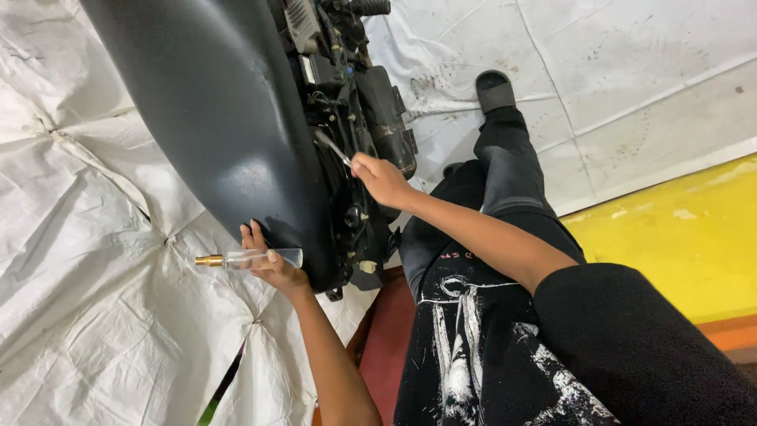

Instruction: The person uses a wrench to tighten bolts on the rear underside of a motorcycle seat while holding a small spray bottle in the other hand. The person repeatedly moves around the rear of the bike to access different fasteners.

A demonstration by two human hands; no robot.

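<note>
My left hand (272, 264) holds a clear-handled screwdriver handle (251, 258) with a brass end, pressed against the lower edge of a large matte black motorcycle body panel (221, 118). My right hand (381, 180) grips a thin metal tool shaft (334, 148) that pokes into the exposed black engine and wiring parts (355, 102) beside the panel. My legs in black trousers (505, 181) stretch out to the right of the machine, one foot in a black slipper (494, 89).
A crumpled white tarp (87, 260) covers the floor on the left and at the top right. A yellow painted floor strip (670, 237) lies at the right. A dark red low seat (390, 347) shows beneath me.
</note>
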